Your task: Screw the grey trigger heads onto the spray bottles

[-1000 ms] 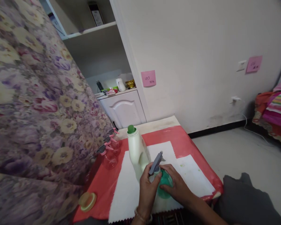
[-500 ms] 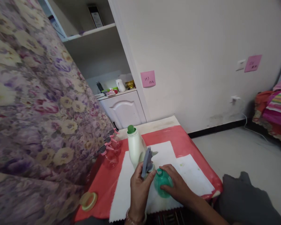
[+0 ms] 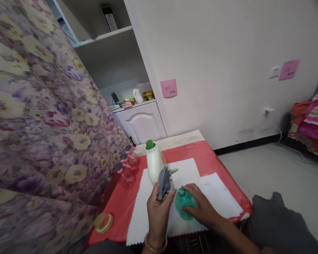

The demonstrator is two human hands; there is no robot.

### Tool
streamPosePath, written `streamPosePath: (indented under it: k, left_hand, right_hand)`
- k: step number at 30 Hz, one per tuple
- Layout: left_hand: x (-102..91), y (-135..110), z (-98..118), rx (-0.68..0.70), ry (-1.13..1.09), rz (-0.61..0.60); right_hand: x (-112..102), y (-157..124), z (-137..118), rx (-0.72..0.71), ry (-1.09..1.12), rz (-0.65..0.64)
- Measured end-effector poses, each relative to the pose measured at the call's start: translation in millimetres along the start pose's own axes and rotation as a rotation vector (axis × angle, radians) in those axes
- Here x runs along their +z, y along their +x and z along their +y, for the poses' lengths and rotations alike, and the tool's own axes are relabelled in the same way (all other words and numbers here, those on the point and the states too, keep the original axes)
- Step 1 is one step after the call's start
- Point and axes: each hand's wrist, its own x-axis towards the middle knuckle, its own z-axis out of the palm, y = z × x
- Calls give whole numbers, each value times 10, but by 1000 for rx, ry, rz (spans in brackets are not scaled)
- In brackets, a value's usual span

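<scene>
My left hand (image 3: 159, 215) pinches a grey trigger spray head (image 3: 164, 183) between thumb and fingers, in front of a tall pale-green plastic bottle (image 3: 154, 164). That bottle stands upright with a green piece (image 3: 149, 144) in its mouth. To the right, my right hand (image 3: 200, 208) wraps round a small translucent green bottle (image 3: 182, 208), its neck uncovered and its base over the white paper (image 3: 145, 208). The spray head is beside the bottle's neck and apart from it. A pale pointed piece (image 3: 174, 171) sticks out behind the spray head; I cannot tell what it belongs to.
Several clear spray bottles with pink triggers (image 3: 127, 176) stand at the left on the red table cover (image 3: 113, 208). A yellowish round lid or dish (image 3: 104, 223) lies near the front left. A floral curtain (image 3: 55, 141) hangs along the left side, and a wall (image 3: 214, 88) rises behind.
The spray head has turned slightly in my left hand. Both hands keep their grips, and the whole view has shifted a little.
</scene>
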Motion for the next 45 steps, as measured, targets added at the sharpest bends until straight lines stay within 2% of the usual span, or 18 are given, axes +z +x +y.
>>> streamPosePath:
  k: [6,13,18,22,25,28,30,32,35,37,41,45]
  left_hand:
    - [-39,1,84,35,21,-37]
    - [-131,-111,220,36,-38,9]
    - [-196,-191,286,39,-104,7]
    - [-288,-248,246,40,-98,-26]
    - [-420,-313,196,35,-81,46]
    - [-629,-355,216,65,-45,129]
    - [-801,-341,262,165,46,167]
    - [-976,-286,278,321,191,178]
    - [-1205,-147,131,539,423,102]
    - [-1319,-44,-89,586,541,33]
    - [-1464,133,-606,529,764,-55]
    - [-1564,268,-941,386,990,-116]
  right_hand:
    - [-15,3,-51,32,8,-8]
    - [3,-35,-61,146,-15,-47]
    - [38,-88,22,180,-17,-91]
    - [78,-142,123,185,-3,-101]
    - [97,-179,182,195,-8,-95]
    - [104,-214,242,183,-25,-95]
    - [106,-234,280,172,-36,-97]
    - [111,-247,312,176,-47,-101]
    - [126,-258,342,211,-64,-103]
    - [142,-263,353,226,-72,-95]
    - [169,-275,373,238,-77,-47]
    - [170,-287,418,271,-104,-20]
